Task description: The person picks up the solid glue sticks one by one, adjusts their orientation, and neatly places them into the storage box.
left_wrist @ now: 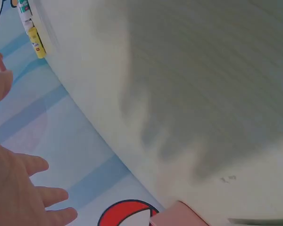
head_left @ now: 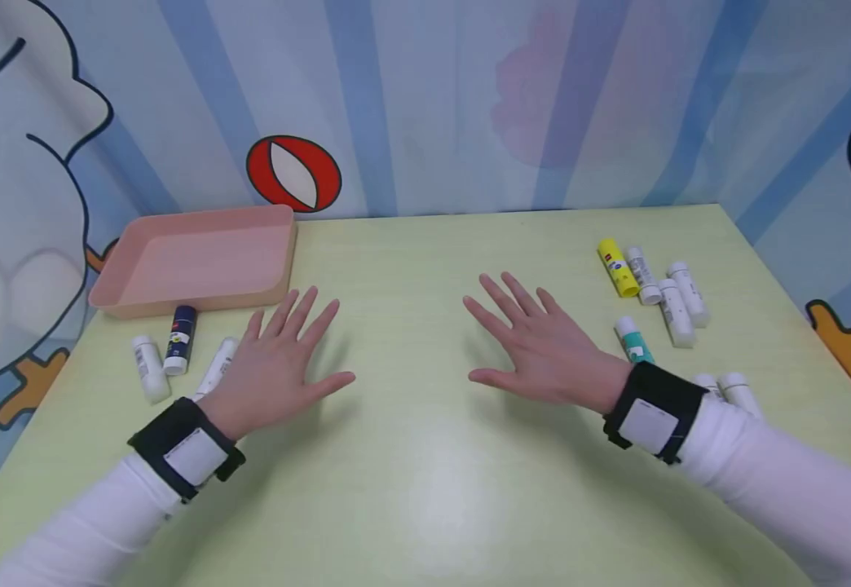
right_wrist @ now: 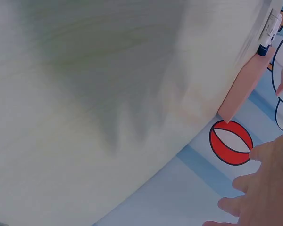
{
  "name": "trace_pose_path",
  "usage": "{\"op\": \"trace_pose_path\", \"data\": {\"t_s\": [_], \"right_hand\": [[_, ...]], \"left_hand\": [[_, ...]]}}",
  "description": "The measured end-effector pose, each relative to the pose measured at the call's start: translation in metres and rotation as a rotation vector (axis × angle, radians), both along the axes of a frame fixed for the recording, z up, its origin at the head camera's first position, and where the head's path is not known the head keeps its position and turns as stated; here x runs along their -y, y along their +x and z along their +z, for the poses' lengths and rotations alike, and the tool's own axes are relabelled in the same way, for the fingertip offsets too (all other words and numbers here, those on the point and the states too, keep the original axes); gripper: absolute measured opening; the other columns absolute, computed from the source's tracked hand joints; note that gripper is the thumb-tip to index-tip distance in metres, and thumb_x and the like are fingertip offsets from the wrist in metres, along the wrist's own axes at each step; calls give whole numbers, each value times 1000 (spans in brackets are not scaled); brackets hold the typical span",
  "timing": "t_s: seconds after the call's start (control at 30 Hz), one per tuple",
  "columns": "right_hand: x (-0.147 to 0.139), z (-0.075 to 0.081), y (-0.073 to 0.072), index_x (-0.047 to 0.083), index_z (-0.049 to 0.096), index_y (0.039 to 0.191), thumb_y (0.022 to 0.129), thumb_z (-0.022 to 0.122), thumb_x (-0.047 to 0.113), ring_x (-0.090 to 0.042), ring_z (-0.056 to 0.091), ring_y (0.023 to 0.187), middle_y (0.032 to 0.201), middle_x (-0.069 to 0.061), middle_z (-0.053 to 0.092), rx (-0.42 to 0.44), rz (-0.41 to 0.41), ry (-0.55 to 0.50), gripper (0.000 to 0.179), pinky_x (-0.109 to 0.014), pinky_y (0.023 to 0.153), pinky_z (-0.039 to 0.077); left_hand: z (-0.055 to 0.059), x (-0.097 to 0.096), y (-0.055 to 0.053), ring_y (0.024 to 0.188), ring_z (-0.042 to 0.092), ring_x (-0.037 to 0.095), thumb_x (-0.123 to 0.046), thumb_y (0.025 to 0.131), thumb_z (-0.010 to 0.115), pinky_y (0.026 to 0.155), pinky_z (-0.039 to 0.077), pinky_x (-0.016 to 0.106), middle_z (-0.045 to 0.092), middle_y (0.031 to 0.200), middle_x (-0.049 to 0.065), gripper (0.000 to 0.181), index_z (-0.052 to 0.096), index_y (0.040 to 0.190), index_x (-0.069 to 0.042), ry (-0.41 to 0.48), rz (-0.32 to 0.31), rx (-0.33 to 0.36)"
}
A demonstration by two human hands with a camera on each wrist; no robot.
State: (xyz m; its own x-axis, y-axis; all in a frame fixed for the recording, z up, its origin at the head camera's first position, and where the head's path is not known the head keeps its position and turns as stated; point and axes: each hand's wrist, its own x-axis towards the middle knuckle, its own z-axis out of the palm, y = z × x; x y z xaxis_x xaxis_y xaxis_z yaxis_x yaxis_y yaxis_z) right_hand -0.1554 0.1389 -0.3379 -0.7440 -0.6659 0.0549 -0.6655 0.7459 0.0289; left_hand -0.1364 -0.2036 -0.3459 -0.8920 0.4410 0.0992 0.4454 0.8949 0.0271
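My left hand (head_left: pixel 275 367) is held over the table with its fingers spread, holding nothing. Beside it lie a navy glue stick (head_left: pixel 180 341), a white glue stick (head_left: pixel 150 369) and another white tube (head_left: pixel 218 367) partly hidden behind that hand. My right hand (head_left: pixel 543 346) also hovers with fingers spread and nothing in it. To its right lie a teal-and-white glue stick (head_left: pixel 634 340), a yellow glue stick (head_left: pixel 619 267) and several white glue sticks (head_left: pixel 677 313). Two more white tubes (head_left: pixel 739 393) are partly covered by the right forearm.
A shallow pink tray (head_left: pixel 191 303) stands at the table's back left, just beyond the navy glue stick. Behind the pale table (head_left: pixel 425 489) hangs a blue striped backdrop (head_left: pixel 440 106) with cartoon figures and a red-and-white ball printed on it.
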Motion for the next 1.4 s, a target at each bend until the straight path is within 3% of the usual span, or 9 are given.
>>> {"op": "trace_pose_path", "data": {"t_s": [0.2,0.4,0.83,1.13,1.4], "right_hand": [[24,-4,-18,20,8,146,85,26,70,-30,-3,136,151,-11,0,11,23,19,82,-54,103,14],[45,-11,-32,22,4,146,84,22,72,-29,-3,136,152,-9,-1,23,32,31,82,-53,103,14],[88,-27,-60,23,1,146,84,23,72,-29,-3,136,152,-9,-3,49,50,79,83,-50,105,11],[128,-32,-73,23,1,146,83,25,72,-30,2,136,152,-9,0,50,58,92,83,-51,104,14],[164,-34,-82,23,1,146,83,25,72,-30,7,136,152,-9,1,47,68,113,83,-50,103,18]], "left_hand": [[-4,24,-10,135,11,35,-75,79,33,102,9,58,10,150,15,89,15,146,-19,-4,59,19],[-6,42,-25,135,7,35,-73,80,35,102,11,58,12,149,17,90,14,146,-16,-3,96,28],[5,83,-58,130,12,45,-59,83,48,98,10,64,14,146,25,89,11,145,-9,-60,217,134],[1,99,-73,126,22,45,-40,86,54,98,12,63,25,140,26,71,24,141,-6,-75,253,170],[-1,103,-85,115,41,41,-23,87,55,95,27,58,48,125,24,48,44,129,-2,-98,225,117]]}}
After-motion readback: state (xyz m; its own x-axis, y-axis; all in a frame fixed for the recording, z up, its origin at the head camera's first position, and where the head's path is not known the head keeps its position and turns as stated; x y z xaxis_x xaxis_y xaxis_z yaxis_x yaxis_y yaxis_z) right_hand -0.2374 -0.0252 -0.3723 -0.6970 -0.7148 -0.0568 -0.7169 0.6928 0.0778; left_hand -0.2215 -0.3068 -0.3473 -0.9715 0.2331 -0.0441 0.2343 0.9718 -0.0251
